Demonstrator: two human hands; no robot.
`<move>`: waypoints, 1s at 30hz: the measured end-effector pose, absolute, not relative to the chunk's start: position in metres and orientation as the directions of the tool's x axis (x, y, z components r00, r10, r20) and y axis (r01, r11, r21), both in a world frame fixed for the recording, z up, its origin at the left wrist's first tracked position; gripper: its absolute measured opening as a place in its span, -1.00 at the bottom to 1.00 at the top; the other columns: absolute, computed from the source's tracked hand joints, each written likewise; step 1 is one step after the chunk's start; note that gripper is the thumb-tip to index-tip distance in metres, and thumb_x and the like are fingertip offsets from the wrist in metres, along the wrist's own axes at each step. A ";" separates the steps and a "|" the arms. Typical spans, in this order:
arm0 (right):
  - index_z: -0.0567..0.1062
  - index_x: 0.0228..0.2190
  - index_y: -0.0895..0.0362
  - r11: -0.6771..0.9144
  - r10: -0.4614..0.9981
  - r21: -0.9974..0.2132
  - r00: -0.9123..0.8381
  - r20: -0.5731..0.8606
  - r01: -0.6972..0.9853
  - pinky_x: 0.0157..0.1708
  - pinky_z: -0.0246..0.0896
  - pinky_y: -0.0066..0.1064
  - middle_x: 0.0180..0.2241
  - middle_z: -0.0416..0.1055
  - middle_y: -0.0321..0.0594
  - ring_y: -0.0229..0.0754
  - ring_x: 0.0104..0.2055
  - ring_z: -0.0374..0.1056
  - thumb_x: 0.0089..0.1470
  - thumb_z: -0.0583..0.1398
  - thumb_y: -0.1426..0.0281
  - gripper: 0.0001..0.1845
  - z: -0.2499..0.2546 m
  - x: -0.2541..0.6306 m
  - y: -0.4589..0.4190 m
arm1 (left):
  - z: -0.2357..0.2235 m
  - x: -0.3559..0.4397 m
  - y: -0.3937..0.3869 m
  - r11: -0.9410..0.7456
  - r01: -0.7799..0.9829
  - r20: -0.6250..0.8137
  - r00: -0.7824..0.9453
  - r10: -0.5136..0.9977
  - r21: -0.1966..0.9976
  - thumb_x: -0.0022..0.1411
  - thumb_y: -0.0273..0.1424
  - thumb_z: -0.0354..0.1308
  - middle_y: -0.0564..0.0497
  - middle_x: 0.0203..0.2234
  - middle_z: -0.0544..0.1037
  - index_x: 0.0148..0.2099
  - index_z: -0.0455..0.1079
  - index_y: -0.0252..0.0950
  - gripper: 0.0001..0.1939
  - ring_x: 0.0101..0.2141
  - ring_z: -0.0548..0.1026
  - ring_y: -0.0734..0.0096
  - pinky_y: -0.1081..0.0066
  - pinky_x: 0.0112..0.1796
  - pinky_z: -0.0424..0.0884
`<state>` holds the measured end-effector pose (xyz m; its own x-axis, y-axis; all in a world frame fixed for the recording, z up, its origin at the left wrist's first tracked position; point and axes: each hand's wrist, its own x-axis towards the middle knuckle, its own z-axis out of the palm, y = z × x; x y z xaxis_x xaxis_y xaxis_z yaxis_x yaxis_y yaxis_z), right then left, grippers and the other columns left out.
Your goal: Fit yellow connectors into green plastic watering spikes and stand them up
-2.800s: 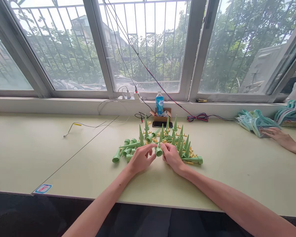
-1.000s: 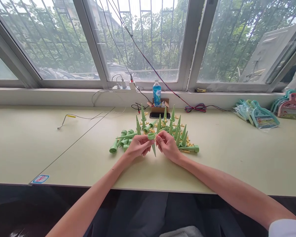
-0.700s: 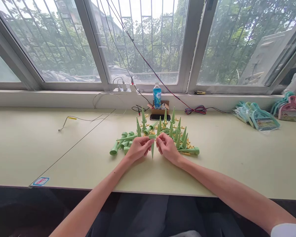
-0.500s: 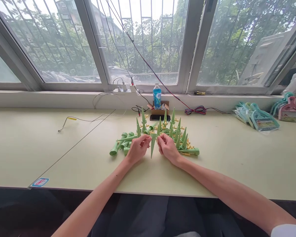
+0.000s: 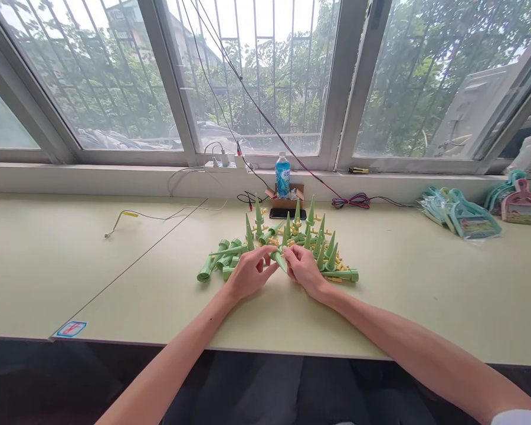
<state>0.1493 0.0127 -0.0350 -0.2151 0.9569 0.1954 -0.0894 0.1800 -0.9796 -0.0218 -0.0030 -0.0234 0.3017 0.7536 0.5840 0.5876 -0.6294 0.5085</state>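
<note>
A green plastic watering spike (image 5: pixel 280 260) is held between my two hands over the front of a pile. It is tilted, its point downward and to the right. My right hand (image 5: pixel 304 268) pinches it from the right, perhaps at a small yellow part that the fingers mostly hide. The index finger and thumb of my left hand (image 5: pixel 251 271) close around its wide end from the left. Several similar spikes (image 5: pixel 331 255) stand point up just behind my hands, some with yellow valves. More green spikes (image 5: pixel 206 270) lie on their sides at the left of the pile.
Small yellow pieces (image 5: pixel 345 267) lie among the spikes. Behind are a phone (image 5: pixel 287 213), a blue bottle (image 5: pixel 283 176), a cardboard box (image 5: pixel 297 193) and coiled cable (image 5: pixel 351 201). Packaged dustpans (image 5: pixel 473 218) lie at the right. A thin wire (image 5: pixel 159 217) crosses the table's (image 5: pixel 92 254) left side.
The spike turned from upside down, open end up, to pointing down and right. My left fingers let go briefly, then came back to its wide end. The other person's hand left the dustpans.
</note>
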 end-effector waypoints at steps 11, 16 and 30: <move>0.19 -0.54 0.08 0.199 0.936 -0.978 -0.284 0.208 -0.058 -0.73 -0.05 -0.49 -0.69 0.11 -0.46 -0.37 -0.72 0.07 0.14 0.15 0.06 -0.57 -0.037 0.151 0.012 | -0.022 -0.021 -0.003 -0.605 0.590 0.564 0.285 0.775 0.534 0.23 -0.30 0.17 0.22 -0.70 0.16 -0.44 0.26 -0.28 -0.75 -0.61 0.04 0.60 0.54 -0.54 0.11; 0.22 -0.50 0.08 0.224 0.912 -0.971 -0.334 0.239 -0.083 -0.73 -0.02 -0.48 -0.67 0.17 -0.44 -0.36 -0.72 0.06 0.14 0.15 0.07 -0.61 -0.038 0.150 0.012 | -0.018 -0.019 -0.004 -0.596 0.590 0.555 0.278 0.784 0.545 0.26 -0.27 0.12 0.21 -0.72 0.06 -0.55 0.15 -0.29 -0.62 -0.62 -0.02 0.60 0.50 -0.57 0.03; 0.20 -0.50 0.08 0.216 0.929 -0.974 -0.292 0.227 -0.070 -0.75 -0.08 -0.49 -0.65 0.12 -0.47 -0.39 -0.75 0.08 0.14 0.13 0.03 -0.58 -0.035 0.148 0.011 | -0.024 -0.023 0.000 -0.614 0.637 0.621 0.257 0.740 0.467 0.36 -0.27 -0.03 0.17 -0.69 0.19 -0.49 0.22 -0.28 -0.64 -0.64 0.11 0.58 0.52 -0.56 0.13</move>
